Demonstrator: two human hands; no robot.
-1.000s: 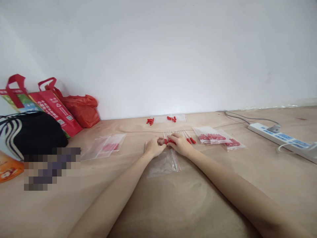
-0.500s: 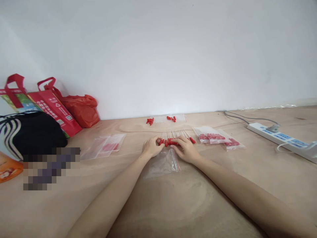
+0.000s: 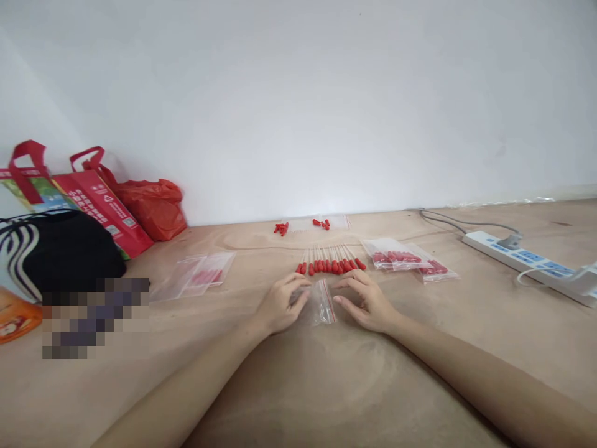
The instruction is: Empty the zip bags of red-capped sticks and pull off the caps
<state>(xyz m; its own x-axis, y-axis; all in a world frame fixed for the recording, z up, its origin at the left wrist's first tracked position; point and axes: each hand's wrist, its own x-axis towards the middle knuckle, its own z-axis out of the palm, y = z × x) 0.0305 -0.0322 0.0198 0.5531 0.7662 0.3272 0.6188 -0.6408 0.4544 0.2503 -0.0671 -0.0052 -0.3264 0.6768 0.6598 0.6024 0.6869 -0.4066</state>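
A row of red-handled sticks [image 3: 332, 266] with thin pale shafts lies fanned on the table, red ends towards me; their exact kind is too small to tell. Just in front of them is a clear zip bag [image 3: 323, 305] with a red seal strip on its right side. My left hand [image 3: 283, 303] covers the bag's left part, its fingers curved and apart, holding nothing; whether it touches the bag I cannot tell. On the bag's other side, my right hand [image 3: 366, 300] is open, with thumb and fingers spread near the seal strip.
Filled zip bags [image 3: 396, 256] with red contents lie to the right, more bags [image 3: 200, 274] to the left. Loose red pieces [image 3: 281, 229] sit near the wall. A power strip [image 3: 522, 258] stands far right; a black bag [image 3: 77, 252] and red shopping bag [image 3: 105, 214] are left.
Both hands have let go of the red-handled sticks and drawn back towards me, moving apart to either side of the clear bag. The sticks now lie uncovered in a row.
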